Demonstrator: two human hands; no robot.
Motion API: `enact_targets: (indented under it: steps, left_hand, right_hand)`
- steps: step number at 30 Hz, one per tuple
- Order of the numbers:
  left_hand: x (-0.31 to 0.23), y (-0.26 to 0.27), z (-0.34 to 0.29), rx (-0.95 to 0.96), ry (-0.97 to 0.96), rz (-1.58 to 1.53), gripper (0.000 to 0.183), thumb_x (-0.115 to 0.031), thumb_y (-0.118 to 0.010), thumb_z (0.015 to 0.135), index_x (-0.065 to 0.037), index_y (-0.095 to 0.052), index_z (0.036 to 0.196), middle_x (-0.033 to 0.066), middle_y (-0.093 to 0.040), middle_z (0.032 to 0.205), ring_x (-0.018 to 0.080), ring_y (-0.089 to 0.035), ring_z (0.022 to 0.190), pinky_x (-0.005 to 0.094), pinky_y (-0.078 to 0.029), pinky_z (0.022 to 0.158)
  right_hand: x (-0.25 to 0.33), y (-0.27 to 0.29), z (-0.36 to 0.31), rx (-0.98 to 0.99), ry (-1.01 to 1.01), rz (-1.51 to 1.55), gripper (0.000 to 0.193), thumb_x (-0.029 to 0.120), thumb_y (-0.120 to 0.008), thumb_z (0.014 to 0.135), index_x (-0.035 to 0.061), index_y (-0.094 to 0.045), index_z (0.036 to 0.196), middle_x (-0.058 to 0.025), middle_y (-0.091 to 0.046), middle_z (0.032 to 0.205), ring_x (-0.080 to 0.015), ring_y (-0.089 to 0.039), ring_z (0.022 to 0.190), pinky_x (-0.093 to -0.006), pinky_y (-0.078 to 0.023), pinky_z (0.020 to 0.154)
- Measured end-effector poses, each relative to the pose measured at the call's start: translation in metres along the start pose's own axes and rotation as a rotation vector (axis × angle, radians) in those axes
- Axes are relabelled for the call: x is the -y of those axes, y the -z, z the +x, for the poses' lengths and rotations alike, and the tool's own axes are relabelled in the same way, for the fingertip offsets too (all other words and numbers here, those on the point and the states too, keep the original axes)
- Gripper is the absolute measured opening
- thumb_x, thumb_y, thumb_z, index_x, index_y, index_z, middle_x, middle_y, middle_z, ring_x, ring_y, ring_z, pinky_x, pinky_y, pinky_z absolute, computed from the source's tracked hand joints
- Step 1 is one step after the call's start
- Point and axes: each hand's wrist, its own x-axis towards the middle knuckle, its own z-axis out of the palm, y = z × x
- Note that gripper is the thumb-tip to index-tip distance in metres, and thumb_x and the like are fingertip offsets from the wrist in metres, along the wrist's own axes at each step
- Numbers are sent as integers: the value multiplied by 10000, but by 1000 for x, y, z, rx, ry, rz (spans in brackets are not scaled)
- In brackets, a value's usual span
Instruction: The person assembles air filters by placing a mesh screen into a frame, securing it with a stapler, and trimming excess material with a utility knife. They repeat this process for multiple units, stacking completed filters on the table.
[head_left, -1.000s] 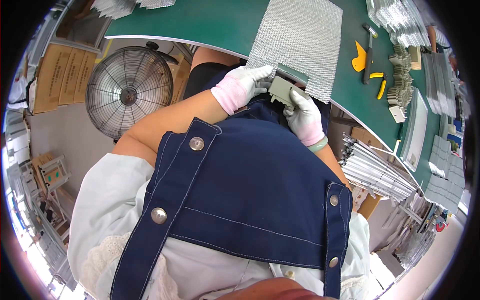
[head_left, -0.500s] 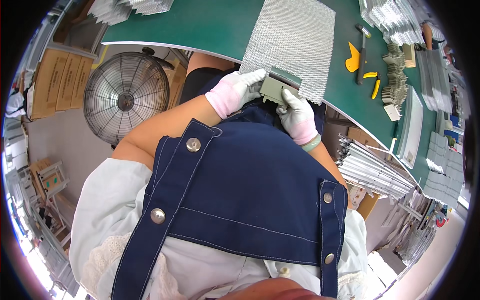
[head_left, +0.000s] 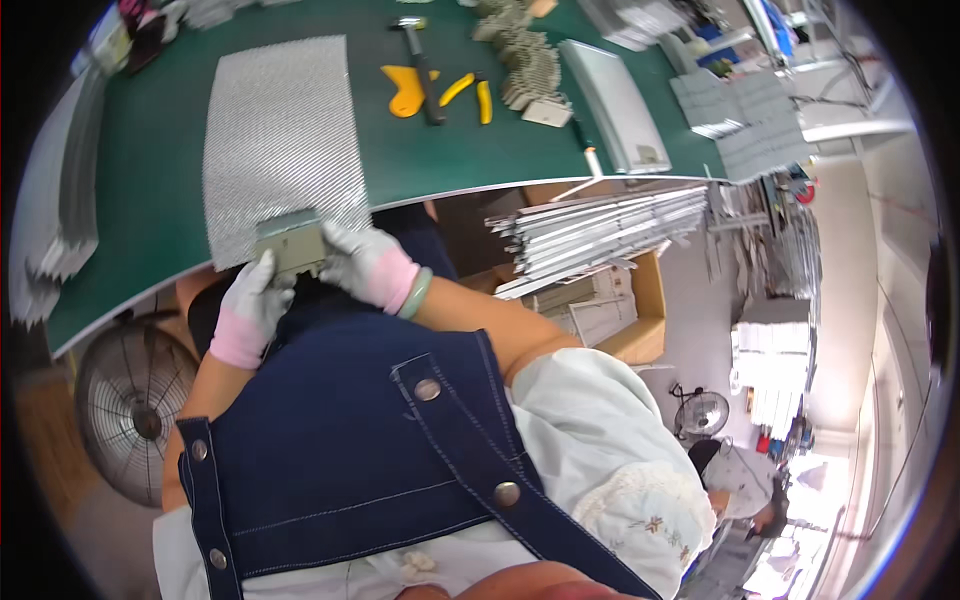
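At the near edge of a silvery metal mesh sheet [head_left: 280,130], I hold a grey-green plastic end piece [head_left: 292,248] in both gloved hands. My left hand [head_left: 250,308] is closed on its left side, thumb up against the face. My right hand [head_left: 366,266] grips the right end, its fingers partly hidden behind the piece. The end piece overlaps the sheet's near edge; I cannot tell whether the edge sits inside it. The sheet lies on the green table [head_left: 150,150], its near end reaching past the table's front edge.
Right of the sheet lie a hammer [head_left: 416,62], a yellow scraper [head_left: 404,94], yellow-handled pliers [head_left: 484,102] and a row of similar pieces [head_left: 532,75]. Stacked sheets [head_left: 62,190] stand at left. Metal strips [head_left: 610,232] and a carton [head_left: 648,310] are at right; a fan [head_left: 140,430] stands below left.
The view has swung to the right. Both hands still hold the end piece at the sheet's edge; the left thumb now presses on its face, and the right hand has shifted to its end.
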Motion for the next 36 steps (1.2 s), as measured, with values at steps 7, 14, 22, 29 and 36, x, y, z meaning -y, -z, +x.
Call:
enact_targets:
  steps: [7,14,22,29,36]
  left_hand:
    - [-4,1,-3,-41,-17,89,322,-298,-566,1010,-22,-582,1176,32,-626,986,103,-585,800,229,-471,668]
    - [-4,6,-1,8,-50,241,399,-343,-604,980,2,-614,1180,49,-663,1000,104,-616,851,234,-493,740]
    - [0,7,2,-102,26,56,323,-257,-665,963,21,-603,1116,79,-676,969,131,-659,774,231,-544,645]
    - [7,11,5,-73,14,-63,288,-248,-671,960,-7,-608,1105,68,-676,956,132,-652,766,234,-542,640]
    - [6,12,7,-25,24,-79,283,-247,-665,964,-16,-609,1120,64,-675,964,133,-651,792,245,-539,664]
  right_hand:
    - [5,-7,-10,-30,3,-134,296,334,-588,1002,91,-659,1157,-65,-680,1021,-156,-637,839,-301,-516,737]
    - [12,1,-17,-145,18,-377,415,332,-621,976,20,-588,1247,-89,-655,1139,-204,-649,1006,-346,-537,836]
    - [7,0,-10,37,55,-152,276,226,-538,1021,23,-587,1203,-115,-648,1190,-227,-651,1022,-350,-526,860]
    - [7,2,-10,50,73,-149,264,198,-562,1009,59,-582,1232,-83,-655,1201,-226,-667,1025,-328,-551,783]
    - [7,3,-14,-10,47,-142,273,180,-572,1000,54,-580,1243,-68,-660,1193,-225,-675,1004,-319,-555,771]
